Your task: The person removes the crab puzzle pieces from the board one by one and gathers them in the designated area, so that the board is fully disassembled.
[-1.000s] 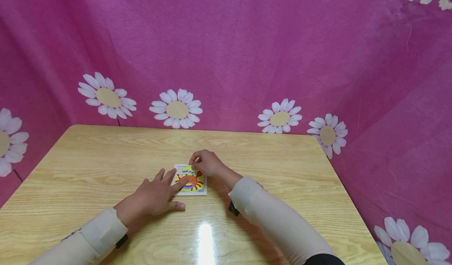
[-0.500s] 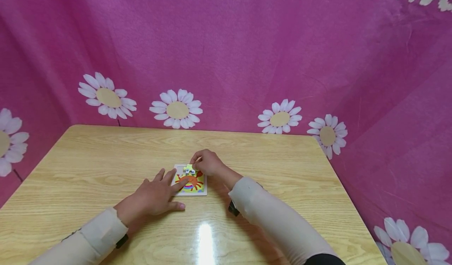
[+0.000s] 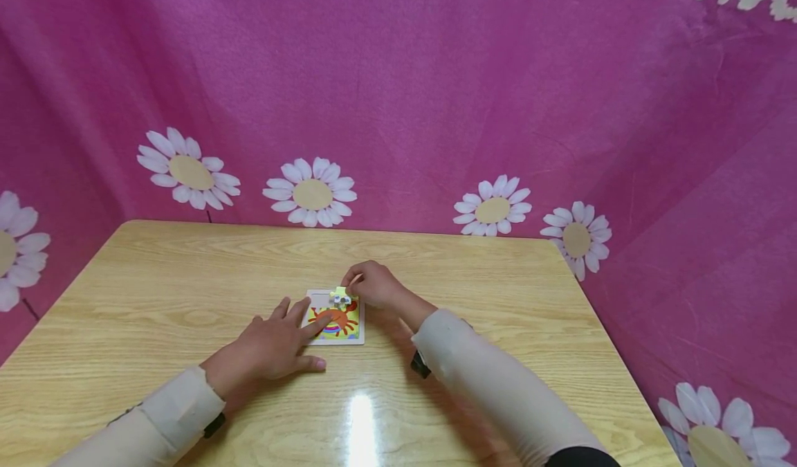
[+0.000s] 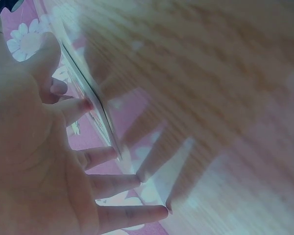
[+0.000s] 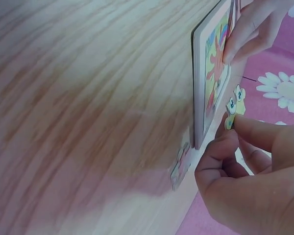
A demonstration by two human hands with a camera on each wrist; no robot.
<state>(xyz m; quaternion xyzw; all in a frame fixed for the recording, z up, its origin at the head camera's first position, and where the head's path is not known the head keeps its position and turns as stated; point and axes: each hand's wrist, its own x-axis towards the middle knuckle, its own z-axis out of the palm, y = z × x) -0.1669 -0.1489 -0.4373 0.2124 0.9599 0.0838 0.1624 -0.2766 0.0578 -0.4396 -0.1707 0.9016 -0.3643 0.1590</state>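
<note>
A small framed jigsaw puzzle (image 3: 335,342) with an orange crab on yellow lies on the table. My left hand (image 3: 277,346) is spread beside it, with fingertips on its left side and one finger over the crab. In the left wrist view the fingers of that hand (image 4: 54,142) are straight. My right hand (image 3: 376,287) pinches a yellow puzzle piece (image 5: 233,105) with cartoon eyes between thumb and fingers. The piece is held above the frame's top part, tilted and apart from the board in the right wrist view. Bare pale backing (image 3: 319,297) shows at the puzzle's upper left.
A wooden table (image 3: 498,328) with a glossy top carries the puzzle. Near the frame, a small flat shape (image 5: 180,166) like a loose piece lies on the table, blurred. A pink cloth (image 3: 398,93) with white flowers hangs behind the table.
My right hand has shifted slightly right with the eyed piece, which has turned and tilted over the board. The left hand has stayed in place.
</note>
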